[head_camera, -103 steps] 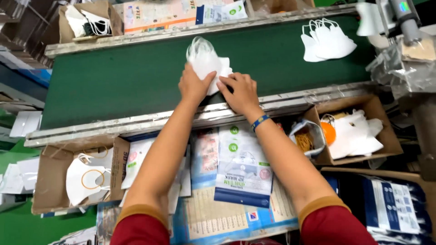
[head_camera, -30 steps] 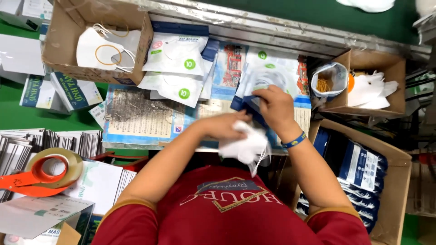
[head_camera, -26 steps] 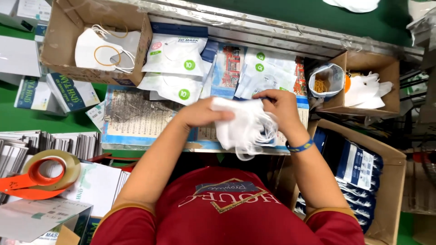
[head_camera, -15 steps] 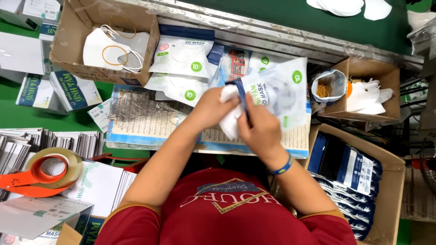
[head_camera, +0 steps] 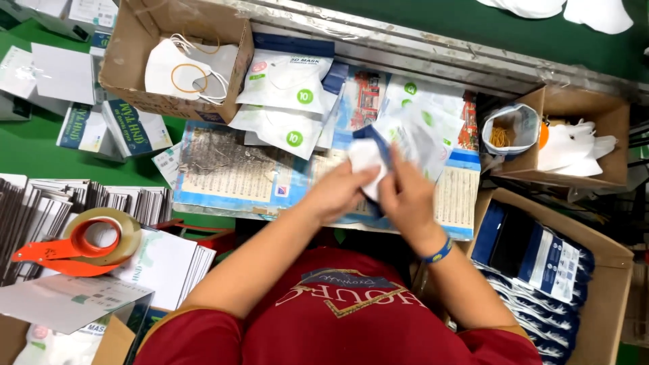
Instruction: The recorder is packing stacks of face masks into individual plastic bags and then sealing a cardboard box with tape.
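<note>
Single head-worn cam, looks steeply down over the red shirt (head_camera: 338, 318) at close range. Faces the cluttered packing surface (head_camera: 230, 177); green conveyor belt (head_camera: 433, 20) along top edge, beyond both grips. No second view, nothing shared.

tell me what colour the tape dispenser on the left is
Orange: the tape dispenser holds a brownish roll of tape, lower left in the head view.

From my remote view, the pouch (head_camera: 419, 138) above the printed sheet (head_camera: 230, 172) is motion-blurred, and I can't tell how far the white masks (head_camera: 365, 159) sit inside. My right hand (head_camera: 405, 196) hides the pouch's lower edge. Masks (head_camera: 574, 8) beyond are cut off.
</note>
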